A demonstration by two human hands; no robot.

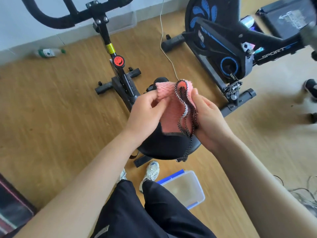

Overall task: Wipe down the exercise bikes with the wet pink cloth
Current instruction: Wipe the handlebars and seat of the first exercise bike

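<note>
**Pink cloth held in both hands above the saddle**

The pink cloth (pixel 171 109), ribbed and edged with a dark speckled trim, is up in the air between both hands, directly over the black saddle (pixel 163 150) of the nearer exercise bike (pixel 123 83). The left hand (pixel 145 114) has its grip closed on the cloth's upper left part, thumb and curled fingers pinching the fabric. The right hand (pixel 208 117) grips the opposite side, its thumb pressed along the bunched trim and its fingers wrapped behind. The cloth hangs folded between them, and one loose corner of trim dangles down in front of the saddle's right edge; whether it touches the saddle cannot be told.

Ahead of the saddle the bike's frame runs up past a red knob (pixel 118 61) to black handlebars (pixel 56 21). To the right stands a second bike (pixel 223 45), black with blue markings, well apart from the first. A white cable (pixel 164 48) trails over the wooden floor (pixel 51 117) between the two.

A plastic bottle (pixel 49 52) lies on its side near the wall. Below the saddle, a clear tub with a blue rim (pixel 185 188) sits on the floor just beside the person's pale sneaker (pixel 151 171). At the blurred right edge there is what may be a dark shoe (pixel 310 86).
</note>
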